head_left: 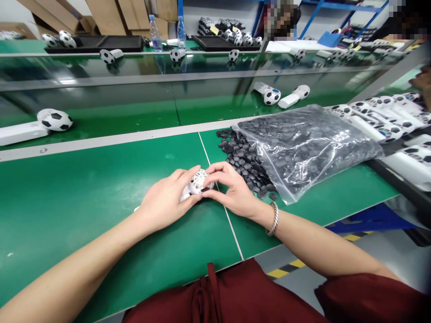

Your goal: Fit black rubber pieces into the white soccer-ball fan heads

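Note:
Between my hands, low over the green table, is a white soccer-ball-shaped plastic piece (200,179) with an open lattice face and a white handle mostly covered by my fingers. My left hand (168,195) wraps round its left side and handle. The fingers of my right hand (232,188) close on the ball's right side, by a dark patch; whether they also pinch a small black piece is hidden. Just past my right hand, a heap of small black pentagon pieces (247,161) spills from a clear plastic bag (313,148) full of them.
Behind the green table (84,179) runs a green conveyor (141,107) with several white soccer-ball units, one a ball piece (55,120) at left. Trays of similar units (387,116) stand at right. Bottles (155,33) and black trays (97,43) are farther back. Another person's hand (422,83) shows at the right edge.

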Motion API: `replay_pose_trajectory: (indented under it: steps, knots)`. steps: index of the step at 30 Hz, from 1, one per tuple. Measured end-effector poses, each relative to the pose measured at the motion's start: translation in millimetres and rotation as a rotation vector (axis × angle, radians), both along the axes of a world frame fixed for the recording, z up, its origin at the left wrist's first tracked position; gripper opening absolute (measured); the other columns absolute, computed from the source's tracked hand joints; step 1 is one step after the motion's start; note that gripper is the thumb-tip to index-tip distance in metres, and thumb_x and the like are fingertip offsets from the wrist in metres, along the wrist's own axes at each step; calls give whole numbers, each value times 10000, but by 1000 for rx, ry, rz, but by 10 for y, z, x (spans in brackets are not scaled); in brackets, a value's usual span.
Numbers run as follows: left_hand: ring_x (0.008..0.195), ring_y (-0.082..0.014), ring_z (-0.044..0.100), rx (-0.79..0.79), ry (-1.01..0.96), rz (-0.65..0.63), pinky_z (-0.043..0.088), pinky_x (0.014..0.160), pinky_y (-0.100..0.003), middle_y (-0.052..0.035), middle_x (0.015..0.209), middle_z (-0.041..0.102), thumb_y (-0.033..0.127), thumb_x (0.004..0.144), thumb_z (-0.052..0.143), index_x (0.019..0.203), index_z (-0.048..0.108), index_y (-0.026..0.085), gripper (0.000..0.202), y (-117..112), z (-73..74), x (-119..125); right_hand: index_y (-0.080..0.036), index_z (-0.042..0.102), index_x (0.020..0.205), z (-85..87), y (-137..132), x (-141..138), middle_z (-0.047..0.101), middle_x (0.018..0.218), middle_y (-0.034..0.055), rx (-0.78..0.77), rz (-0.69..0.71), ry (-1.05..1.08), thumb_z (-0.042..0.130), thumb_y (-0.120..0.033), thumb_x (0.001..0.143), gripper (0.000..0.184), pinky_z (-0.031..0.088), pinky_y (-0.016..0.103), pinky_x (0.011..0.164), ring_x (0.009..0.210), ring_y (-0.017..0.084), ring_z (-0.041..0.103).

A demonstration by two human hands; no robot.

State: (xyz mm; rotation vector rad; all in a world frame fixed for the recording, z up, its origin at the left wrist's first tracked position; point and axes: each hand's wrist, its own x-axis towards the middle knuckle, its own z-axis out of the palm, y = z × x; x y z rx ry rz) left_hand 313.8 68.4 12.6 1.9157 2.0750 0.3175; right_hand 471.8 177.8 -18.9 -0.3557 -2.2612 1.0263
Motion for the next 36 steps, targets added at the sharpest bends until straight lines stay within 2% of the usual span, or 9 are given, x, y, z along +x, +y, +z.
replay_pose_trajectory:
  steps: [3, 12, 16, 18, 21, 24, 30, 34, 36]
  knots:
    - [1013, -253, 546, -1, -3, 11, 462, 781, -368, -52, 1230, 494, 511, 850, 375, 1359, 260, 276, 572, 3, -2, -1, -215, 633, 794, 20, -12, 16, 499, 844, 26, 86, 10, 19, 637, -230, 770, 29, 454, 340, 815, 863, 155, 513]
    - [1008, -257, 550, 2, -29, 31, 466, 761, -346, -42, 1239, 490, 534, 772, 493, 1352, 269, 311, 660, -3, -10, -16, -200, 629, 799, 61, -39, 65, 502, 809, 27, 81, 43, -19, 604, -254, 799, 60, 458, 313, 746, 817, 148, 509]
    - [1009, -246, 546, 16, -56, 46, 460, 796, -355, -26, 1229, 498, 550, 801, 442, 1339, 293, 323, 603, -1, -22, -15, -192, 601, 778, 41, -55, 49, 499, 812, 26, 75, 23, 1, 618, -233, 784, 45, 462, 311, 761, 820, 145, 512]
    - [1003, -242, 547, 14, -59, 51, 457, 804, -358, -22, 1224, 502, 544, 812, 428, 1338, 296, 325, 585, 4, -22, -16, -193, 567, 805, 35, -53, 38, 510, 852, 36, 63, -15, -2, 633, -245, 767, 92, 470, 327, 779, 857, 159, 517]
    - [984, -240, 553, 4, -52, 53, 460, 791, -354, -26, 1201, 516, 535, 815, 431, 1340, 296, 321, 583, 8, -11, -16, -197, 503, 983, 29, -36, 31, 520, 1077, 90, -17, -56, -52, 669, -293, 725, 322, 487, 358, 813, 1041, 212, 493]
    - [968, -239, 559, 5, -26, 45, 464, 762, -340, -38, 1183, 526, 517, 823, 426, 1345, 291, 304, 579, 7, -1, -8, -200, 402, 1171, 24, -23, 36, 499, 1198, 100, -128, 27, -120, 620, -306, 772, 467, 497, 356, 849, 1092, 205, 502]
    - [985, -255, 556, 38, 63, 1, 455, 773, -358, -63, 1169, 539, 486, 853, 381, 1335, 310, 249, 542, 7, -6, 26, -195, 405, 1159, 4, -50, 29, 541, 1142, 91, -111, 20, -149, 577, -278, 804, 403, 528, 324, 726, 989, 195, 561]
    - [996, -257, 559, 26, 40, 16, 459, 784, -372, -47, 1209, 528, 492, 842, 395, 1329, 308, 273, 541, 4, 3, 15, -186, 463, 1097, 56, 62, 22, 570, 1079, 68, -107, 33, -148, 590, -278, 796, 339, 505, 303, 744, 954, 169, 565]
    - [1025, -257, 551, 8, 5, 48, 460, 805, -369, -35, 1236, 523, 474, 798, 463, 1317, 322, 274, 573, 3, 21, -20, -182, 526, 1004, 110, 196, 62, 584, 997, 50, -56, -81, -104, 551, -274, 826, 202, 489, 292, 737, 890, 148, 567]
